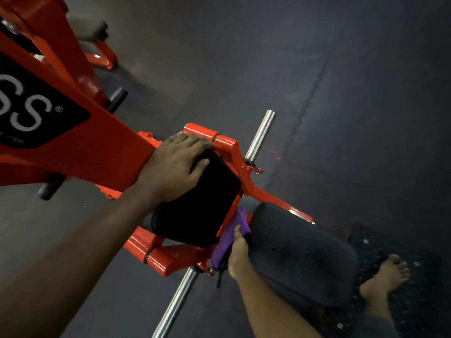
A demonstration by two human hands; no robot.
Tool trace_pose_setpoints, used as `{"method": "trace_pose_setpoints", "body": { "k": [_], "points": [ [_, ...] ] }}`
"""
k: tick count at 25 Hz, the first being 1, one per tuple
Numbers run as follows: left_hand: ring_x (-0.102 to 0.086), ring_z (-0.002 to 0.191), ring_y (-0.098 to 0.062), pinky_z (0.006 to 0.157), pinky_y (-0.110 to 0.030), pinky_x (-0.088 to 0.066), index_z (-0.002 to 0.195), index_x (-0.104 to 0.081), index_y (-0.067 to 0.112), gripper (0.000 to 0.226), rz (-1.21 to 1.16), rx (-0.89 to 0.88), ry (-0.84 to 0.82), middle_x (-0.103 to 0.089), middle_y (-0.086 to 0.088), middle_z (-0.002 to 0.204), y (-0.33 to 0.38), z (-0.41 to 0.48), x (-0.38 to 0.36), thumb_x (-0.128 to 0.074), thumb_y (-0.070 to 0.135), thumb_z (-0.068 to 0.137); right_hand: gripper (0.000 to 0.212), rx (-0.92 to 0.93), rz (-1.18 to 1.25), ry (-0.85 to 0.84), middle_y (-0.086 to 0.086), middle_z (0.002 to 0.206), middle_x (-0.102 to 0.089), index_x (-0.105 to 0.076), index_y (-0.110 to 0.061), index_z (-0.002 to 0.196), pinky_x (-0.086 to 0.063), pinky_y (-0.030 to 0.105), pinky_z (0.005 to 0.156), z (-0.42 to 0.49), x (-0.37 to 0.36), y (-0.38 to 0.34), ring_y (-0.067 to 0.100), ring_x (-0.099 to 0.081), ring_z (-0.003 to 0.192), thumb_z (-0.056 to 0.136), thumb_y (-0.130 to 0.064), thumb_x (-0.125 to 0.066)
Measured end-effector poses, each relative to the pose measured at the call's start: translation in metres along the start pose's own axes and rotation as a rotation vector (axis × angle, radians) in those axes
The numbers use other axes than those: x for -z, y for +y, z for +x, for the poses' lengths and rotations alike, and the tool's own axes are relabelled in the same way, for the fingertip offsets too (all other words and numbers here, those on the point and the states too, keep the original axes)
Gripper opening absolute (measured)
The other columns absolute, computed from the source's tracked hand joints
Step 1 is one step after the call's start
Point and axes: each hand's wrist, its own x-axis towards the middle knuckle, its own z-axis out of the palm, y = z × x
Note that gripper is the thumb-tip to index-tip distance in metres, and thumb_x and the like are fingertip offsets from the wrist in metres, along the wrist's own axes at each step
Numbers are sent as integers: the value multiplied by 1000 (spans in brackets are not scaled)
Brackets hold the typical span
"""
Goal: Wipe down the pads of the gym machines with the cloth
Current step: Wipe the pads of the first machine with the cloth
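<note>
A black chest pad (200,206) is mounted on the red machine frame (97,147) in the middle of the head view. My left hand (170,167) lies on the pad's upper end, fingers curled over its top edge. A purple cloth (231,235) hangs in the gap between this pad and a second, worn black seat pad (300,252) to the lower right. My right hand (238,254) grips the cloth and presses it against the chest pad's lower right edge. Part of the cloth is hidden behind the pad.
Chrome weight pegs stick out of the frame: one (260,135) up and right, another (175,306) down and left. A bare foot (385,281) stands on the dark rubber floor (341,93) at the lower right. More red frame parts (102,59) lie at the upper left.
</note>
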Motion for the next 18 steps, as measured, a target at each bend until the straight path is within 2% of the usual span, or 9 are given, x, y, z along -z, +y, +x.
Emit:
{"method": "trace_pose_setpoints", "body": {
  "k": [1, 2, 4, 5, 7, 8, 12, 15, 18],
  "points": [
    [-47, 132, -17, 118, -38, -29, 134, -57, 22, 41, 2, 2, -9, -58, 6, 137, -1, 0, 0, -47, 36, 97, 85, -344, -228, -124, 35, 140, -50, -52, 10, 135, -35, 64, 112, -11, -7, 19, 52, -47, 131, 94, -64, -52],
    [-46, 133, -16, 118, -38, -29, 135, -57, 22, 41, -1, 8, -18, -57, 7, 137, -1, 0, 1, -48, 34, 97, 72, -542, -292, -83, 24, 141, -56, -52, 0, 140, -38, 55, 113, -34, -19, 34, 42, -53, 129, 99, -58, -45],
    [-45, 134, -15, 118, -38, -29, 135, -57, 22, 40, -3, 15, -37, -57, 8, 137, 2, 0, 2, -49, 31, 97, 55, -454, -337, -276, 8, 140, -58, -54, -14, 139, -42, 44, 110, -54, -19, 52, 29, -56, 125, 104, -52, -39],
    [-45, 135, -15, 117, -38, -29, 135, -57, 22, 40, -4, 16, -39, -57, 8, 136, 2, 0, 1, -50, 31, 97, 50, -480, -208, -322, 8, 135, -63, -58, -18, 135, -46, 42, 104, -41, -36, 44, 28, -59, 120, 103, -53, -40],
    [-45, 135, -15, 117, -39, -30, 134, -58, 22, 39, -8, 18, -34, -58, 8, 136, 1, 1, 1, -50, 31, 97, 52, -431, -204, -266, 11, 123, -70, -66, -20, 125, -52, 41, 94, -9, -77, 35, 28, -66, 106, 94, -59, -51],
    [-45, 135, -15, 117, -39, -30, 134, -58, 22, 38, -8, 19, -30, -58, 8, 136, 1, 1, 1, -49, 31, 98, 56, -416, -230, -294, 14, 120, -71, -69, -19, 121, -52, 42, 98, 9, -96, 28, 30, -67, 102, 89, -62, -55],
    [-45, 136, -15, 118, -39, -29, 133, -58, 22, 38, -7, 33, -23, -58, 7, 137, 0, 1, -2, -48, 32, 98, 46, -293, -256, -259, 9, 90, -69, -68, -21, 96, -45, 39, 91, 33, -131, -8, 26, -62, 81, 97, -62, -48],
    [-45, 136, -16, 118, -39, -29, 133, -58, 22, 38, 6, 38, -30, -58, 7, 136, 2, 1, -1, -48, 32, 97, 64, -240, -313, -235, 8, 107, -73, -69, -24, 109, -52, 45, 99, 24, -109, 18, 27, -69, 98, 79, -79, -56],
    [-46, 134, -16, 117, -37, -29, 132, -59, 22, 38, 2, 43, -20, -59, 7, 134, 3, 1, 1, -46, 34, 99, 42, -255, -345, -257, 2, 115, -70, -61, -30, 123, -51, 43, 100, 4, -56, 53, 23, -66, 105, 94, -60, -57]
  ]
}}
